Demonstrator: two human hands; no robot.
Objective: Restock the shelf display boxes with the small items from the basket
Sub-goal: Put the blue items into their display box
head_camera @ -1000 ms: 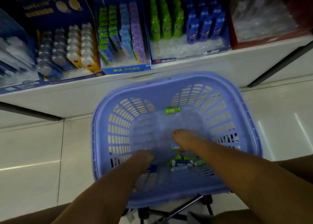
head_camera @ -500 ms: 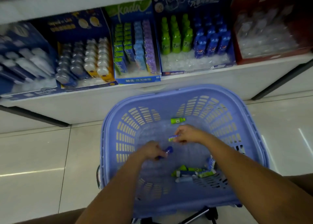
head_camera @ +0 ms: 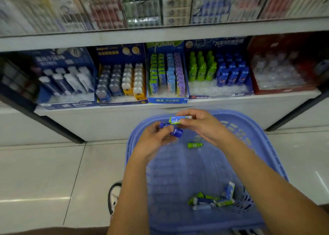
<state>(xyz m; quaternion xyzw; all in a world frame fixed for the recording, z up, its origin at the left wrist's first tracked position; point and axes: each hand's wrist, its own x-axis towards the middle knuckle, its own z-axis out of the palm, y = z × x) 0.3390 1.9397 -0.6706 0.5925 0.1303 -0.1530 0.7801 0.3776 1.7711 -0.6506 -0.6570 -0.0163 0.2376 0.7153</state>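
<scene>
Above the far rim of the blue plastic basket [head_camera: 263,145], my left hand [head_camera: 153,142] grips a small dark-blue bottle-shaped item [head_camera: 175,130]. My right hand [head_camera: 201,126] pinches a green-and-white flat pack [head_camera: 175,120] by its right end. One small green bottle [head_camera: 195,145] lies loose on the basket floor, and a pile of several green, blue and white items [head_camera: 213,199] sits in the near right corner. On the shelf ahead stand a display box of green and blue mini bottles [head_camera: 219,71] and a box of flat packs [head_camera: 167,74].
More display boxes line the white shelf [head_camera: 178,108]: tubes [head_camera: 65,78] at the left, round-capped items [head_camera: 121,80], a red box [head_camera: 281,69] at the right. Above is a second shelf with hanging packets. My shoe [head_camera: 114,197] shows on the tiled floor left of the basket.
Both hands have risen out of the basket bottom, each carrying an item, up to the basket's far rim. The view has tilted up, revealing the upper shelf.
</scene>
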